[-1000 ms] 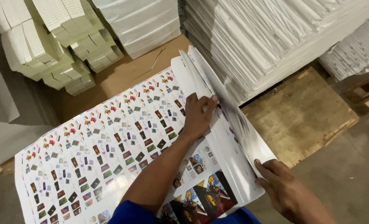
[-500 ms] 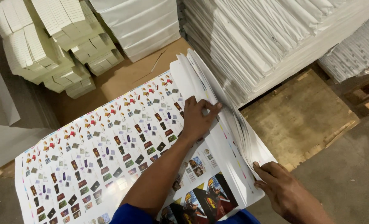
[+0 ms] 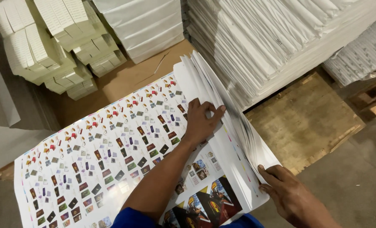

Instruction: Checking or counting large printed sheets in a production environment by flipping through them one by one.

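Note:
A large stack of printed sheets (image 3: 112, 156), covered with rows of small coloured pictures, lies on a brown board. Its right edge (image 3: 221, 97) is fanned up into many loose white leaves. My left hand (image 3: 201, 121) reaches across the top sheet and presses down beside the fanned edge, with the fingertips curled in among the leaves. My right hand (image 3: 289, 196) grips the stack's near right corner, thumb on top of the bent leaves. A blue sleeve (image 3: 131, 218) shows at the bottom.
A tall pile of white sheets (image 3: 280, 46) stands right behind the fanned edge. Bundles of folded cream cartons (image 3: 57, 50) and a white stack (image 3: 150, 25) sit at the back left. A bare wooden pallet board (image 3: 306, 122) and concrete floor (image 3: 356, 177) are to the right.
The fanned leaves at the right edge have shifted slightly under my hands. My left hand's fingers have moved a little toward the edge. My right hand has stayed at the corner.

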